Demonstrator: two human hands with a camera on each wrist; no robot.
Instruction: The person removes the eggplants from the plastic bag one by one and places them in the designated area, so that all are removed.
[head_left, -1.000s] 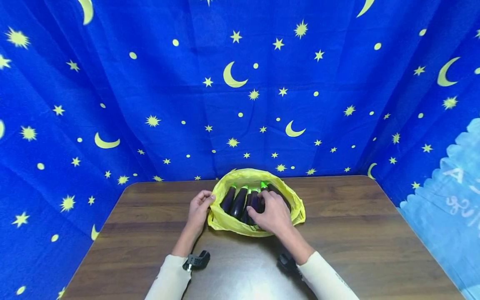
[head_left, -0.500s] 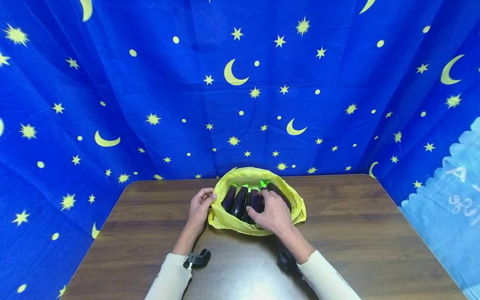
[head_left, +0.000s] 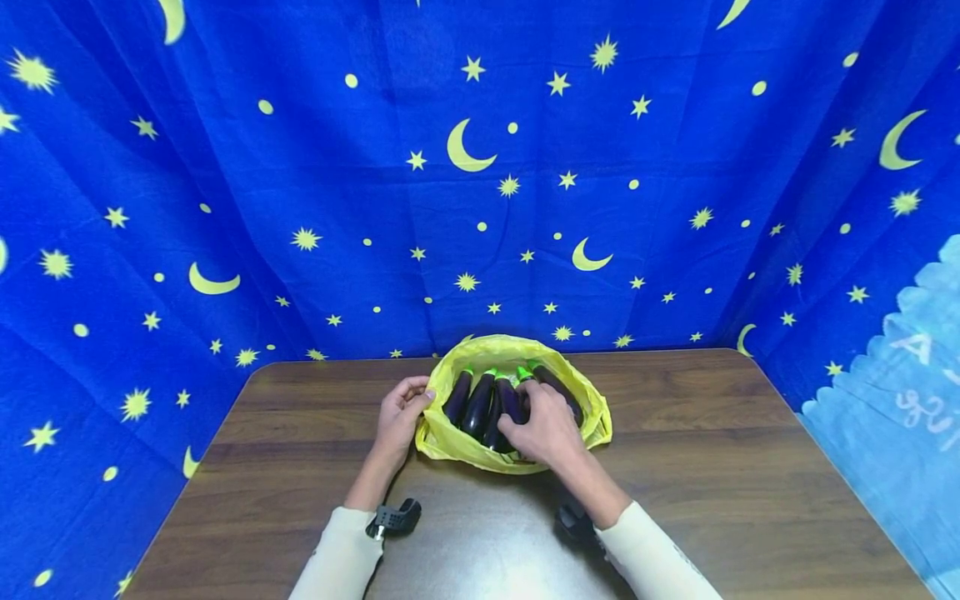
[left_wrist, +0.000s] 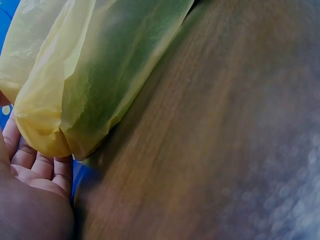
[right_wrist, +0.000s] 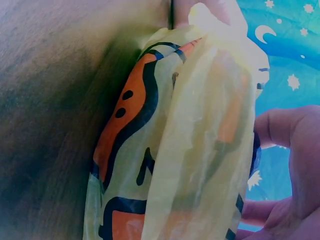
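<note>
A yellow plastic bag (head_left: 480, 458) lies on the table with its mouth spread wide. Inside it several dark purple eggplants (head_left: 477, 408) rest side by side, their green caps at the far side. My left hand (head_left: 397, 417) pinches the bag's left rim; in the left wrist view its curled fingers (left_wrist: 44, 165) are against the yellow film. Reaching into the mouth from the right, my right hand (head_left: 551, 421) grips an eggplant, with thumb and fingers on either side; most of that eggplant is hidden behind the hand. The right wrist view shows the thumb (right_wrist: 275, 127) beside a dark sliver of it.
The brown wooden table (head_left: 712, 467) extends to both sides of the bag. Close behind it hangs a blue curtain (head_left: 480, 200) with yellow moons and stars. A light blue cloth (head_left: 900, 417) hangs at the right. Black wrist straps (head_left: 397, 518) sit at both cuffs.
The right thumb has shifted slightly right, and the eggplants by the right hand have moved a little inside the bag, uncovering another green cap. The left hand stays at the rim.
</note>
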